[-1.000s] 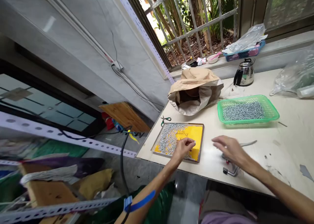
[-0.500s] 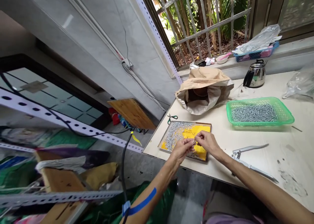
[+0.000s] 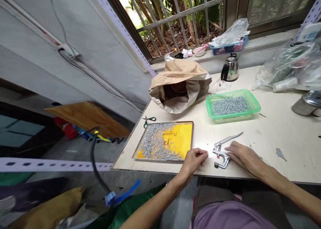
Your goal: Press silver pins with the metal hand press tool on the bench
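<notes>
One small piece (image 3: 207,153), pinched in your left hand (image 3: 193,160) beside tray (image 3: 182,139), near table edge (image 3: 160,170); right hand (image 3: 244,158) at pliers (image 3: 219,150), hold unclear.

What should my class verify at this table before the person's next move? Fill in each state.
1. Hand tool lies on the table: ok.
2. Right hand grips it: cannot tell; contact unclear.
3. Left hand holds a part: cannot tell; fingertips pinch, but anything between is too small to make out.
4. Tray holds metal pieces: ok.
5. Pieces evenly spread there: not ok; they crowd leftward.
6. Green basket upright, holding similar pieces: ok.
</notes>
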The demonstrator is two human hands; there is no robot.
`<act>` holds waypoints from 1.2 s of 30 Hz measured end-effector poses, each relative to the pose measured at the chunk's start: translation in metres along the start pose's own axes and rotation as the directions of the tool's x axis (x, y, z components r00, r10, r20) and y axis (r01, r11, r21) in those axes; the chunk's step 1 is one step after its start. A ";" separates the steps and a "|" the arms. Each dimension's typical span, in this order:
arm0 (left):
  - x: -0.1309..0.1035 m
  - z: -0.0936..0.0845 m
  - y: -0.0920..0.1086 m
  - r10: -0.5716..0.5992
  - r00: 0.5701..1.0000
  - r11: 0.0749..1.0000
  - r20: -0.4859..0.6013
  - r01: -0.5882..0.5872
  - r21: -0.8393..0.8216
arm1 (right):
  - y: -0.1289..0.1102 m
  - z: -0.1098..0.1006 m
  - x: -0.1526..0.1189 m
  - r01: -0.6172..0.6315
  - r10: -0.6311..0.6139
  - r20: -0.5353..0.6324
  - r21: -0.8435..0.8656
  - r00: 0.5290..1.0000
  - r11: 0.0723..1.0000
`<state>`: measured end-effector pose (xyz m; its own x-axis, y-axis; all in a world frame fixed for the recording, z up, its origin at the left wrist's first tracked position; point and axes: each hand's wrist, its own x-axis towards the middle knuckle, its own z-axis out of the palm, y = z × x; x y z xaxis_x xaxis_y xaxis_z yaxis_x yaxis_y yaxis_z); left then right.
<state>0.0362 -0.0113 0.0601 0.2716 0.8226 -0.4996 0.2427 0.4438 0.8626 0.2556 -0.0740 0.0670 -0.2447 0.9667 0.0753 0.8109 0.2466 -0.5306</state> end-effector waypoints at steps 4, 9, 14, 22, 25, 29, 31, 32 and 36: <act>0.018 0.026 -0.007 -0.113 0.991 0.981 0.071 0.100 0.164 | 0.018 0.010 -0.041 -0.068 0.068 -0.007 -0.031 0.998 0.997; 0.022 0.031 -0.011 -0.205 0.972 0.939 0.118 0.161 0.303 | 0.021 0.018 -0.053 -0.101 0.096 -0.060 -0.080 0.994 0.992; 0.019 0.030 -0.007 -0.322 0.945 0.875 0.057 0.274 0.400 | 0.026 0.023 -0.057 -0.101 0.096 -0.079 -0.054 0.992 0.993; 0.024 0.033 -0.002 -0.460 0.886 0.802 0.057 0.387 0.455 | 0.026 0.024 -0.056 -0.096 0.092 -0.063 -0.063 0.994 0.993; 0.025 0.032 0.001 -0.495 0.865 0.786 0.087 0.403 0.470 | 0.023 0.022 -0.055 -0.086 0.080 -0.079 -0.084 0.994 0.993; 0.025 0.031 0.002 -0.508 0.855 0.782 0.100 0.410 0.470 | 0.021 0.023 -0.056 -0.073 0.061 -0.096 -0.129 0.994 0.989; 0.027 0.030 0.001 -0.516 0.850 0.778 0.108 0.412 0.473 | 0.021 0.025 -0.056 -0.061 0.048 -0.097 -0.142 0.994 0.988; 0.027 0.029 0.000 -0.518 0.847 0.778 0.114 0.412 0.474 | 0.022 0.026 -0.057 -0.058 0.044 -0.100 -0.145 0.994 0.988; 0.030 0.027 -0.003 -0.529 0.837 0.772 0.137 0.409 0.486 | 0.024 0.028 -0.057 -0.066 0.050 -0.108 -0.151 0.993 0.986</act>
<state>0.0689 0.0022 0.0404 0.2262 0.4054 -0.8857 0.7514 0.5061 0.4235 0.2742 -0.1255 0.0258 -0.1451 0.9796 0.1392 0.8961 0.1897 -0.4013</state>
